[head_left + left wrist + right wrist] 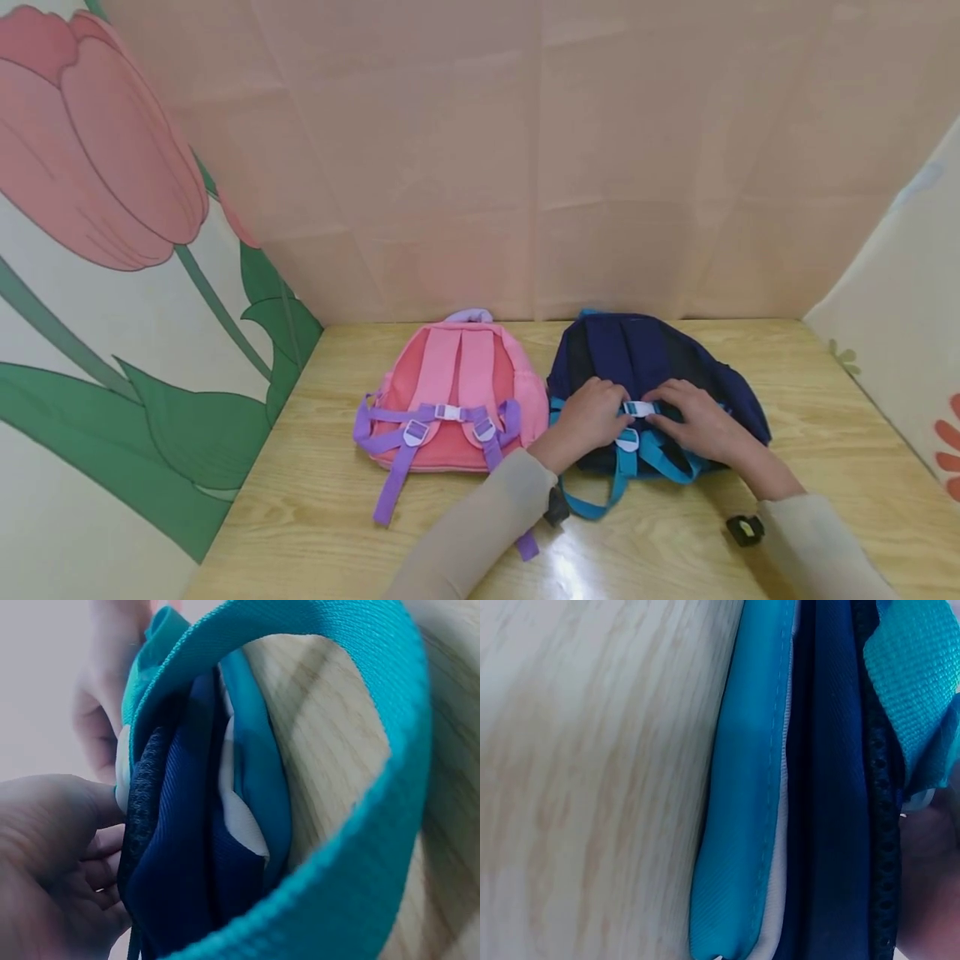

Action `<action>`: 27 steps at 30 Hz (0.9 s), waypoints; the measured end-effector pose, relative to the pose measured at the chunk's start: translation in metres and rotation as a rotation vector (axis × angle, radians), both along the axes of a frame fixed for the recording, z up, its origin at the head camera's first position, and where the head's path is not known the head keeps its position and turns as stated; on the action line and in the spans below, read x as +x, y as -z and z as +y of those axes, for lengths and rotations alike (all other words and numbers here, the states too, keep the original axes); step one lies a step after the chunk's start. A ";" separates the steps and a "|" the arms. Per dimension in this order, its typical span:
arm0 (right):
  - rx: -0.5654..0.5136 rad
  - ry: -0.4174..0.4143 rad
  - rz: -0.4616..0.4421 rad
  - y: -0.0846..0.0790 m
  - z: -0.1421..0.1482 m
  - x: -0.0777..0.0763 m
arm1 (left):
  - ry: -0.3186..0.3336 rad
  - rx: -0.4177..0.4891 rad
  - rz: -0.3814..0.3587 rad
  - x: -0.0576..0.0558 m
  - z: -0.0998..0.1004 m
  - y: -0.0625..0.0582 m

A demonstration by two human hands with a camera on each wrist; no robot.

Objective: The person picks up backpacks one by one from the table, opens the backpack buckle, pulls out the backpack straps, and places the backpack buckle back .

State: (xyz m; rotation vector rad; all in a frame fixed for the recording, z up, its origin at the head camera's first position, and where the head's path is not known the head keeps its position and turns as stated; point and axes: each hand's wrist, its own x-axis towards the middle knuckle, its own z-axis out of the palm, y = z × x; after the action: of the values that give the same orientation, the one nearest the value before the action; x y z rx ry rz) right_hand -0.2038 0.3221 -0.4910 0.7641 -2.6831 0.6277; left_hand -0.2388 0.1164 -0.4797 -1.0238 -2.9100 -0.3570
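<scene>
A navy backpack (626, 346) with turquoise straps lies on the table, its strap side up. Across its straps sits a white buckle (639, 408) whose two halves appear joined. My left hand (596, 414) pinches the buckle's left end, and my right hand (697, 419) pinches around its right end. In the left wrist view, the left hand (52, 855) is beside the dark mesh of the bag, with a turquoise strap (375, 825) looping close to the camera. The right wrist view shows the turquoise bag edge (742, 780); most of the right hand (930, 885) is cut off there.
To the left lies a pink backpack (435, 350) with purple straps and its own white buckle (447, 412) joined. Both bags rest on a wooden table (300, 500). A beige backdrop (450, 167) rises behind, and a tulip-printed panel (127, 167) stands at the left.
</scene>
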 end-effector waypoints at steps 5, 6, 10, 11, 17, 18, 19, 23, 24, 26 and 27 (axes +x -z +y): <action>-0.017 -0.042 0.068 0.002 0.001 -0.003 | -0.009 0.010 0.037 -0.001 0.001 0.004; -0.017 -0.045 0.077 0.003 0.001 -0.004 | -0.013 0.011 0.043 -0.001 0.002 0.005; -0.008 -0.043 0.095 0.006 0.002 -0.005 | -0.030 0.016 0.053 0.000 0.002 0.009; -0.008 -0.043 0.096 0.007 0.003 -0.005 | -0.032 0.017 0.054 0.001 0.002 0.009; -0.001 -0.049 0.118 0.008 0.004 -0.007 | -0.023 0.008 0.103 0.003 0.002 0.011; 0.001 -0.049 0.120 0.008 0.004 -0.007 | -0.020 0.005 0.111 0.003 0.002 0.011; -0.001 -0.052 0.119 0.008 0.004 -0.007 | -0.019 0.003 0.117 0.003 0.002 0.012; 0.001 -0.050 0.117 0.008 0.004 -0.007 | -0.012 0.006 0.128 0.004 0.001 0.013; 0.000 -0.048 0.117 0.008 0.004 -0.007 | -0.012 0.009 0.125 0.004 0.001 0.013; 0.000 -0.048 0.120 0.009 0.004 -0.008 | -0.011 0.007 0.122 0.005 0.001 0.013; -0.003 -0.052 0.122 0.008 0.004 -0.007 | -0.011 0.005 0.120 0.005 0.001 0.013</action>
State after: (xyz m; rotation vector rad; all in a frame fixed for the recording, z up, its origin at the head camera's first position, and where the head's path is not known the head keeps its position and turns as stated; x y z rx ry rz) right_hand -0.2113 0.3258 -0.4995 0.8454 -2.5586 0.5785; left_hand -0.2340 0.1172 -0.4926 -0.9920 -2.8059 -0.2915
